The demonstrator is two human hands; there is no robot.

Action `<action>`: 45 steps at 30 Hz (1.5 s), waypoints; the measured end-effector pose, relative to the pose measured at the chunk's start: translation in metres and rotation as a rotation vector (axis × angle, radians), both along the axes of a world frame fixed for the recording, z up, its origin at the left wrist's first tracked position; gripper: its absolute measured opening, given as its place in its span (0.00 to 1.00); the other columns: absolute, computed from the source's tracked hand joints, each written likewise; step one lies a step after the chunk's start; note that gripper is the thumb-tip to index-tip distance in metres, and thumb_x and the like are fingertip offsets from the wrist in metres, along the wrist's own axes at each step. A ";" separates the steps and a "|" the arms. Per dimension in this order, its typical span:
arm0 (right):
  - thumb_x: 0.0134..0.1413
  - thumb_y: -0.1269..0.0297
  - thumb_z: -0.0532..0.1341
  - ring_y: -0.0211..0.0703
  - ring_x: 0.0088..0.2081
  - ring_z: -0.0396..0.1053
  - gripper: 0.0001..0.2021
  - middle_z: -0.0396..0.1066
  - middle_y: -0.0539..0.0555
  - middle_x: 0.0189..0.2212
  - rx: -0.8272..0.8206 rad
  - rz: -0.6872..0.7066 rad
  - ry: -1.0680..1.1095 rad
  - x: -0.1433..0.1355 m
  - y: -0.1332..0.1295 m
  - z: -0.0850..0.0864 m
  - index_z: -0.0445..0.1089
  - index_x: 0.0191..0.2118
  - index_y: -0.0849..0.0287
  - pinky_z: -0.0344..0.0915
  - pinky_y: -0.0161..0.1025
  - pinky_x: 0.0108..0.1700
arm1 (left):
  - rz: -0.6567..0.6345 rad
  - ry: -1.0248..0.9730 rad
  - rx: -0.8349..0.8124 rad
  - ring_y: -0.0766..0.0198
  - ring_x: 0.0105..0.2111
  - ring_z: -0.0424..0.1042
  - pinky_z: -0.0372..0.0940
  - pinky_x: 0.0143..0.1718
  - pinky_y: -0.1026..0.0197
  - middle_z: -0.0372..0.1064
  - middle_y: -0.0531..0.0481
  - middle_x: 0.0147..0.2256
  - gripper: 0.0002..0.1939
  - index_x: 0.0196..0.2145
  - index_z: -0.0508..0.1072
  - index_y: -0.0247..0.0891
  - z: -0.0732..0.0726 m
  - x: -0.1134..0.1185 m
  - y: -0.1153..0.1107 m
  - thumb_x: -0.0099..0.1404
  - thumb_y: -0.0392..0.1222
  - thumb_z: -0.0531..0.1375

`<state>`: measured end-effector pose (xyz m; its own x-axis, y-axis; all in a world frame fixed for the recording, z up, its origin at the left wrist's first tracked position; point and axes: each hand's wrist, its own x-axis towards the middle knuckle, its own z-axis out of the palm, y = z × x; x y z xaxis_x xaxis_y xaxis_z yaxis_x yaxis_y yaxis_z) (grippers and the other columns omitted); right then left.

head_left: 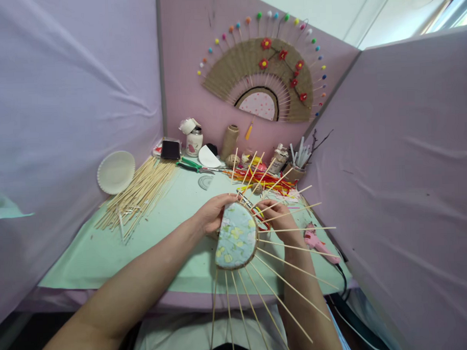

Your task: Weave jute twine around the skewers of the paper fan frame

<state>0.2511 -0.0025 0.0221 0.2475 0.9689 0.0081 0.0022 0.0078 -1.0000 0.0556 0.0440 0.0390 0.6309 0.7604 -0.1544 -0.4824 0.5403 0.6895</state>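
A half-round piece [236, 235] covered in blue cloth with yellow flowers is held up above the table, tilted so its straight edge faces left. Thin wooden sticks [292, 229] fan out from its curved rim. My left hand [215, 212] is closed on the upper left part of the piece, fingers partly behind it. On the right side, my right hand [278, 217] is closed among the upper sticks near the rim; what exactly its fingertips grip is too small to tell. A tool with red handles [263, 224] shows between the hands, partly hidden by sticks.
Loose sticks [142, 193] lie at the left beside a white plate [116, 172]. Green-handled pliers [189, 165], a jar [194, 141] and red-orange strips [256, 178] are at the back. A pink glue gun [321, 246] lies right. A decorated fan [268, 74] hangs on the wall.
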 end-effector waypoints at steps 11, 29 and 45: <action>0.42 0.70 0.67 0.23 0.15 0.46 0.08 0.72 0.45 0.28 0.204 0.036 0.567 0.025 0.006 0.035 0.72 0.32 0.57 0.49 0.23 0.15 | -0.021 -0.001 -0.054 0.64 0.25 0.73 0.67 0.30 0.64 0.75 0.47 0.25 0.04 0.30 0.77 0.31 -0.003 0.000 0.003 0.54 0.33 0.63; 0.53 0.64 0.61 0.25 0.15 0.46 0.06 0.77 0.44 0.37 0.257 0.232 0.430 0.035 0.064 0.089 0.76 0.36 0.50 0.49 0.27 0.15 | -0.081 -0.009 -0.150 0.61 0.25 0.75 0.68 0.33 0.61 0.76 0.47 0.24 0.05 0.32 0.76 0.31 -0.008 0.002 0.005 0.59 0.32 0.59; 0.35 0.71 0.72 0.25 0.14 0.45 0.22 0.47 0.37 0.12 0.130 -0.052 0.596 0.059 0.020 0.045 0.53 0.23 0.56 0.45 0.24 0.13 | -0.116 -0.014 -0.218 0.60 0.24 0.75 0.68 0.32 0.60 0.75 0.46 0.23 0.05 0.29 0.75 0.32 -0.003 -0.001 0.006 0.58 0.34 0.59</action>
<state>0.3105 0.0172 0.0668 0.2929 0.9557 -0.0293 -0.5540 0.1446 -0.8198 0.0543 0.0500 0.0362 0.7151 0.6327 -0.2970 -0.4176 0.7275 0.5444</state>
